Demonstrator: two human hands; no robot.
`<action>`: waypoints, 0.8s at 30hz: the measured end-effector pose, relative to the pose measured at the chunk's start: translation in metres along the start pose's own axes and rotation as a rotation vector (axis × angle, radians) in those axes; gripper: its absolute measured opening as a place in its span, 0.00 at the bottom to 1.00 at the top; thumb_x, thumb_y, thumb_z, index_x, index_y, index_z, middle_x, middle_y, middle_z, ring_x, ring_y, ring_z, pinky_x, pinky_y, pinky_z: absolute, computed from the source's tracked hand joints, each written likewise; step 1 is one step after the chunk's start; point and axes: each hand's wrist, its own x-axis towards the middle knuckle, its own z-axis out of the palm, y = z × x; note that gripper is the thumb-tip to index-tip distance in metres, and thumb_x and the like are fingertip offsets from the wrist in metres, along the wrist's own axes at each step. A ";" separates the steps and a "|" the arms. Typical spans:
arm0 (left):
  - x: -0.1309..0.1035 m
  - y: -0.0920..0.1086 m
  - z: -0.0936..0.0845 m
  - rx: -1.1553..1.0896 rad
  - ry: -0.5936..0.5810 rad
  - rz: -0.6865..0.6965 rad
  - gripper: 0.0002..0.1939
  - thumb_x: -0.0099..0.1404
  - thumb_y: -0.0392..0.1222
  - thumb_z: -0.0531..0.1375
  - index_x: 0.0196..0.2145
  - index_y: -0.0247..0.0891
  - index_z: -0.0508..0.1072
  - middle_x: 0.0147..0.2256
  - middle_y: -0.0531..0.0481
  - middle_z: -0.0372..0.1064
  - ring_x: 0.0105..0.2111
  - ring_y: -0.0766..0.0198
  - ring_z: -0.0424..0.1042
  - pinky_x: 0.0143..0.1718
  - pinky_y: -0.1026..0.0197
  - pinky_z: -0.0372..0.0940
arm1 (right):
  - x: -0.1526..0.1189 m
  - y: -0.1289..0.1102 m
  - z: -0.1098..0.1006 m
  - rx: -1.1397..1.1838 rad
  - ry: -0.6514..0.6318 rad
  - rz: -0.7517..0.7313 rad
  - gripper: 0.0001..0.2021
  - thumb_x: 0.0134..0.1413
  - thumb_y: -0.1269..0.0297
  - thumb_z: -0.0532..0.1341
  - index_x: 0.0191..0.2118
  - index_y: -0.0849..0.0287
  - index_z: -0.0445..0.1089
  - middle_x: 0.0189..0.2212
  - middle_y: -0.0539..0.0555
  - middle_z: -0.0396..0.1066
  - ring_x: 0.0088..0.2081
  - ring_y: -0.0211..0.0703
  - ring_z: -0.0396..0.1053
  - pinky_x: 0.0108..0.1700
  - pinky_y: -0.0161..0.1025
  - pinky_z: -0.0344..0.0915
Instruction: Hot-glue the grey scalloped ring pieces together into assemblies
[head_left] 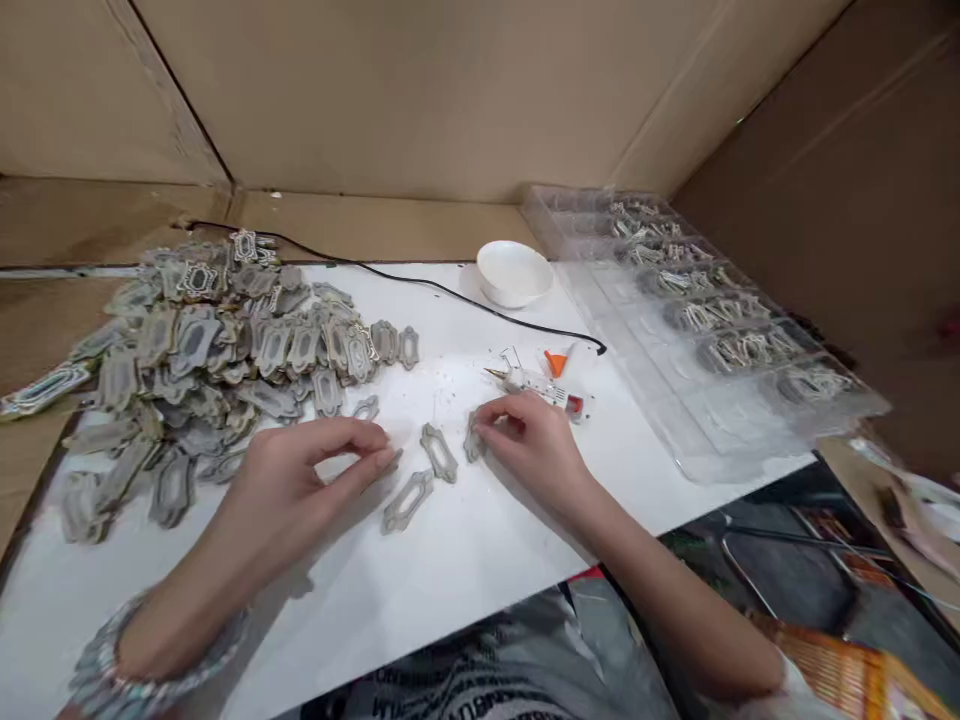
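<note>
Evidently, in the head view, the work sits on the white table (480,560), with two loose little frames, one nearer the right hand (445,450) and one nearer the person's lap (411,510), taken as the centre of the dial. At 2 o'clock, just beside them, the person's right hand (540,445) has thumb and forefinger clamped on a third frame (471,440). At 10 o'clock the left hand (285,475) holds its thumb and forefinger tips close together; whether anything thin is between them cannot be told.

Further out at 10 o'clock lies the heap of frames (240,360), its near pieces close to the left hand. A careless sweep of that wrist, with its chunky bracelet (142,680), could catch the heap's edge and spill frames among the loose ones. Towards 2 o'clock, a small tool with a pointed tip (536,383) lies right behind the right knuckles, beside an orange funnel (556,364); drawing that hand back without looking might knock the tool or prick a finger. The black cord (525,322) runs from 11 round to 2 o'clock, passing near the white bowl (506,297) at 1; a tug could nudge the bowl. Beyond, at 2 o'clock, the clear divided tray (652,370) appears lidless, so a bump could jumble its contents.
</note>
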 end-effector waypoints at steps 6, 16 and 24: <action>0.000 0.000 0.000 -0.008 0.026 0.029 0.11 0.61 0.51 0.62 0.27 0.45 0.80 0.30 0.51 0.80 0.30 0.59 0.78 0.29 0.64 0.71 | -0.002 0.002 -0.001 -0.110 0.019 -0.154 0.05 0.53 0.74 0.67 0.35 0.57 0.76 0.35 0.54 0.76 0.39 0.47 0.71 0.41 0.42 0.66; -0.001 0.004 0.000 -0.064 -0.064 0.045 0.08 0.61 0.47 0.63 0.27 0.45 0.80 0.29 0.53 0.80 0.29 0.62 0.77 0.25 0.67 0.67 | -0.001 -0.014 -0.009 0.026 0.159 -0.126 0.04 0.62 0.68 0.62 0.40 0.55 0.75 0.37 0.54 0.74 0.38 0.44 0.72 0.36 0.40 0.67; -0.002 0.002 -0.003 -0.219 -0.225 0.028 0.09 0.64 0.47 0.63 0.28 0.44 0.79 0.27 0.54 0.78 0.28 0.65 0.74 0.29 0.67 0.66 | 0.001 -0.055 -0.005 0.316 -0.180 -0.326 0.05 0.65 0.66 0.62 0.42 0.58 0.76 0.37 0.52 0.79 0.40 0.39 0.74 0.44 0.38 0.67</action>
